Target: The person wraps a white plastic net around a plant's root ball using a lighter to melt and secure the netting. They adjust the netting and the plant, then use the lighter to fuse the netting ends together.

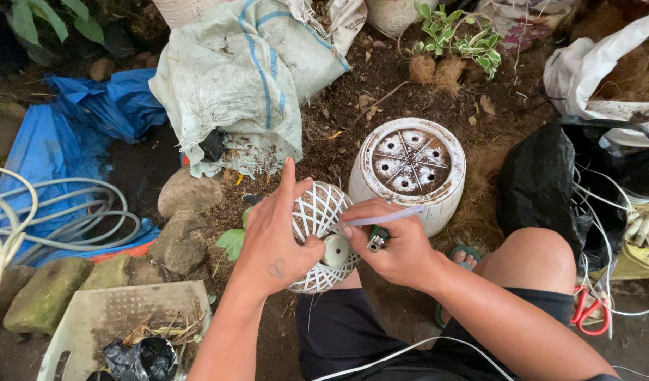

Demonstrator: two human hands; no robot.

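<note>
- Your left hand [271, 243] cradles a small white lattice pot [319, 236], turned on its side over your lap, just in front of the big upturned white planter [411, 169] — thumb hooked near the solid round base disc, fingers spread across the far wall
- Your right hand [395, 247] is closed around two things at once: a pale stiff wire [384, 216] pinched between thumb and forefinger, its end at the lattice, and a green-handled tool [376, 238] tucked in the palm (pliers or cutters, I cannot tell which)
- Judging by the thin openwork ribs, the pot will be light and a little springy — likely brittle plastic, so squeeze gently; a hard pinch on a single rib could crack it
- Best hold looks to be the way you have it: palm against the curve, load spread over many ribs, thumb on the solid disc where the wall is strongest
- The wire looks stiff enough to keep its line but may slip between bare fingers; grip it close to the working end
- Loose white cord [409, 349] crosses your shorts, and red-handled scissors [589, 314] lie on the ground by your right knee, well apart from the pot
</note>
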